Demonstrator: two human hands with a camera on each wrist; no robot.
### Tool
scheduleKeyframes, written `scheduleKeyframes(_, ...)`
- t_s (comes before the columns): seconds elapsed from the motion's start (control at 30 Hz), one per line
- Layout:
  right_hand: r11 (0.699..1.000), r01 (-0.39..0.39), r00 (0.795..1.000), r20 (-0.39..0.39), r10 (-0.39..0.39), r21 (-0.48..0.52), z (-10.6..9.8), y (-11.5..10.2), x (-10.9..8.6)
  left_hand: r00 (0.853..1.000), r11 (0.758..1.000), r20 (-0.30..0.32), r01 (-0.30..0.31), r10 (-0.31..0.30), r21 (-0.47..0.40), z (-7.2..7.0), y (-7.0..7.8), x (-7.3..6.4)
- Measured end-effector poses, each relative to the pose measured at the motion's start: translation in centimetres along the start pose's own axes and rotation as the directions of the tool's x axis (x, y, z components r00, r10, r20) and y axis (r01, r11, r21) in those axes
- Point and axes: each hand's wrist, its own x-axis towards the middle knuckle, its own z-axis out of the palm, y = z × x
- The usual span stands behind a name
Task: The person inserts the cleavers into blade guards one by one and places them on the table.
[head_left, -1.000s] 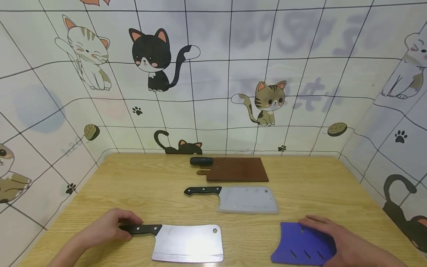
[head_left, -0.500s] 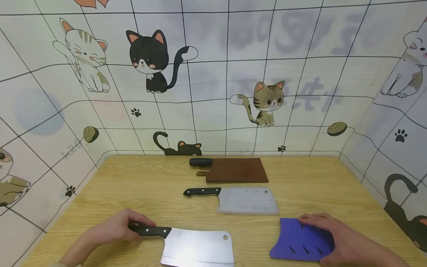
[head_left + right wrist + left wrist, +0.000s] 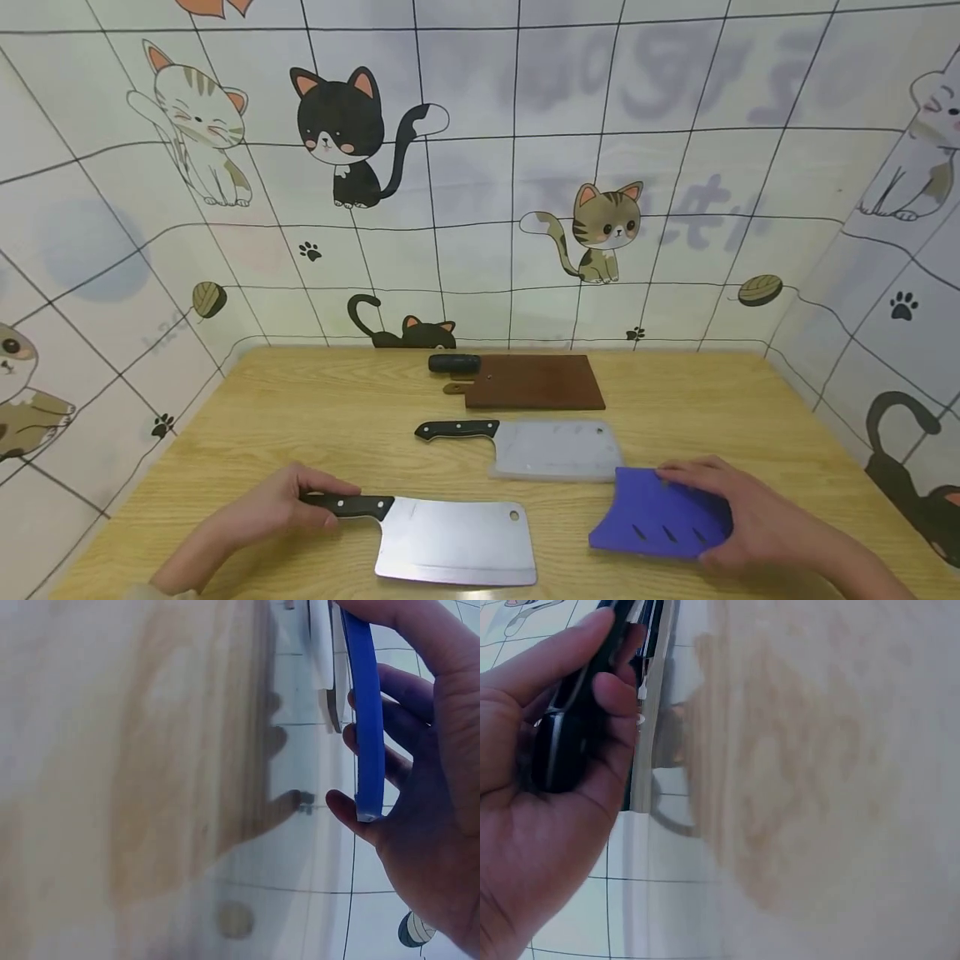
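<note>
My left hand [image 3: 277, 508] grips the black riveted handle [image 3: 562, 742] of a cleaver at the front left. Its broad silver blade [image 3: 456, 542] points right, flat side up, with a hole near the far corner. Across from it, my right hand [image 3: 757, 508] holds a flat blue-purple slotted piece [image 3: 660, 517] by its top and bottom edges. Its left edge curves inward and faces the blade, with a gap between them. In the right wrist view the thumb and fingers lie on both sides of the blue piece [image 3: 369, 727].
Behind the hands lies another black-handled cleaver [image 3: 456, 429] with a whitish, cloudy cover [image 3: 558, 450] over its blade. Further back is a brown rectangular piece [image 3: 536, 382] beside a black handle [image 3: 453, 363]. Cat-print walls [image 3: 480, 175] border the wooden table [image 3: 315, 417].
My left hand has moved right with the cleaver. My right hand has brought the blue-purple piece left and away from me, so its corner now overlaps the covered cleaver in the head view.
</note>
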Motion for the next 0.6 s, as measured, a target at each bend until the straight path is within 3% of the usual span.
scheduleKeyframes(0.2, 0.999, 0.043, 0.998, -0.038, -0.041, 0.033, 0.0, -0.6, 1.5, 0.996, 1.0, -0.086, 0.018, -0.017, 0.002, -0.4, 0.4, 0.4)
scheduleKeyframes(0.43, 0.993, 0.106, 0.994, -0.019, -0.105, 0.062, -0.3, -1.5, 4.1, 0.975, 0.99, -0.18, 0.119, -0.13, -0.07, -0.1, 1.5, 2.2)
scheduleKeyframes(0.6, 0.993, 0.083, 0.996, 0.03, -0.086, 0.083, -0.9, -2.2, 5.5, 0.968, 0.994, -0.231, 0.089, -0.101, -0.064, -0.2, 1.9, 3.7)
